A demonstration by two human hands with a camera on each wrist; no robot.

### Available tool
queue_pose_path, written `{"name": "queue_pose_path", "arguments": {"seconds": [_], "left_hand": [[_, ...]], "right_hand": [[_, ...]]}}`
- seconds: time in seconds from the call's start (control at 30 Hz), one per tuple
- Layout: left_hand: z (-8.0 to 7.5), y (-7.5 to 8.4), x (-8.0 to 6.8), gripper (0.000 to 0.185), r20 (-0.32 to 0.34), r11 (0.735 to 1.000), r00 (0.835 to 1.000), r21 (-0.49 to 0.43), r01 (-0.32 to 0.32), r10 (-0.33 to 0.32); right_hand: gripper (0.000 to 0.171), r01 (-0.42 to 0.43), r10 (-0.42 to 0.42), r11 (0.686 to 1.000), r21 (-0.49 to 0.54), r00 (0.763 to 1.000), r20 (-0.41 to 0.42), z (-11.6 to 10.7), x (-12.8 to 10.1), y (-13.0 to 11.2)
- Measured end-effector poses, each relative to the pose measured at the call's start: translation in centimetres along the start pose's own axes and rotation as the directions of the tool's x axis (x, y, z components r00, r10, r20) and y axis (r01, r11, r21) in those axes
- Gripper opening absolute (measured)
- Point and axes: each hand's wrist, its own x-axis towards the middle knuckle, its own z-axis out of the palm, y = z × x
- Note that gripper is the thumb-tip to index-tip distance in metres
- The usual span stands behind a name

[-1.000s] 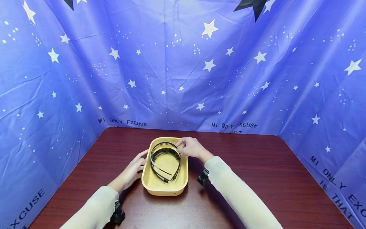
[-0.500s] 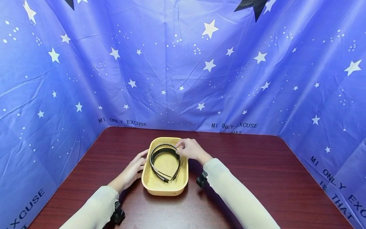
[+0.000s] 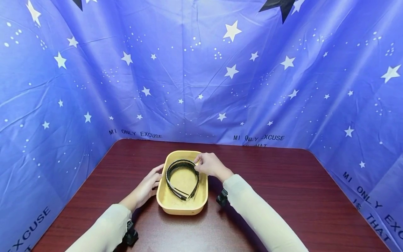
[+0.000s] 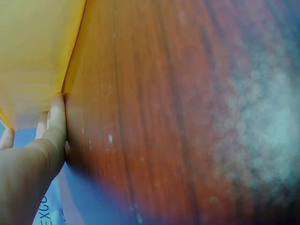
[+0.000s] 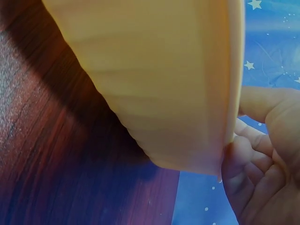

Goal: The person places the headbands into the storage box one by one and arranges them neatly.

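On the dark red wooden table, the left hand rests against the left wall of the yellow oval tray, its fingers fairly straight and touching the outside. Inside the tray lie black toothed headbands, stacked together. The right hand sits at the tray's far right rim, fingertips pinching the headbands' arch. A starry blue cloth hangs behind.
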Motion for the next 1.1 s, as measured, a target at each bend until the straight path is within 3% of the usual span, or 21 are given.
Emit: {"name": "queue_pose_path", "arguments": {"seconds": [0.3, 0.6, 1.1], "left_hand": [[0.0, 0.0, 0.1, 0.057, 0.006, 1.000, 1.000, 0.001, -0.001, 0.001], [0.0, 0.1, 0.0, 0.056, 0.016, 1.000, 1.000, 0.003, -0.003, 0.003], [0.0, 0.1, -0.1, 0.057, 0.003, 1.000, 1.000, 0.000, 0.002, -0.002]], "right_hand": [[0.015, 0.046, -0.048, 0.996, -0.080, 0.999, -0.023, 0.1, -0.2, -0.1], [0.014, 0.056, -0.059, 0.996, -0.068, 0.997, -0.043, 0.5, -0.1, 0.2], [0.014, 0.035, -0.023, 0.986, 0.164, 0.997, -0.070, 0.8, -0.1, 1.3]]}}
